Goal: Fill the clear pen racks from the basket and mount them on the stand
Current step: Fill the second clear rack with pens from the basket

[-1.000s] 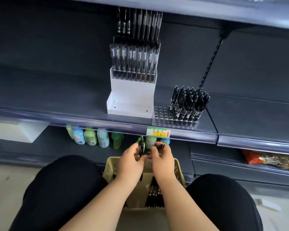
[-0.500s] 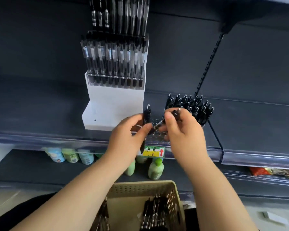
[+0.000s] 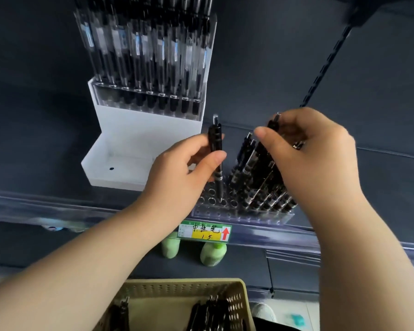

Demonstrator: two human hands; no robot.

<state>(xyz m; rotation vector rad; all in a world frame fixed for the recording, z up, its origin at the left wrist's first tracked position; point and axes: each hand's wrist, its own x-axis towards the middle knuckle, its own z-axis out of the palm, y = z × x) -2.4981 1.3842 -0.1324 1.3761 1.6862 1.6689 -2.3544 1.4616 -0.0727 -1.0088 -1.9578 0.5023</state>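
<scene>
A clear pen rack (image 3: 225,215) lies on the shelf, its right half packed with black pens (image 3: 261,182) and its left holes bare. My left hand (image 3: 179,173) pinches one black pen (image 3: 216,149) upright, tip down over a bare hole in the rack. My right hand (image 3: 313,158) grips another black pen (image 3: 274,124) at the top of the packed pens. The white stand (image 3: 139,144) behind carries mounted racks full of pens (image 3: 148,56). The beige basket (image 3: 239,304) below holds several more black pens (image 3: 210,314).
A green and yellow price tag (image 3: 204,232) clips to the shelf's front rail (image 3: 58,206). Green bottles (image 3: 213,254) stand on the lower shelf. A black slotted upright (image 3: 325,65) runs up the back wall at right.
Both hands rose from the basket to the shelf, each carrying a pen. The left pen now points down over the rack's holes, and the right hand has reached the packed pens.
</scene>
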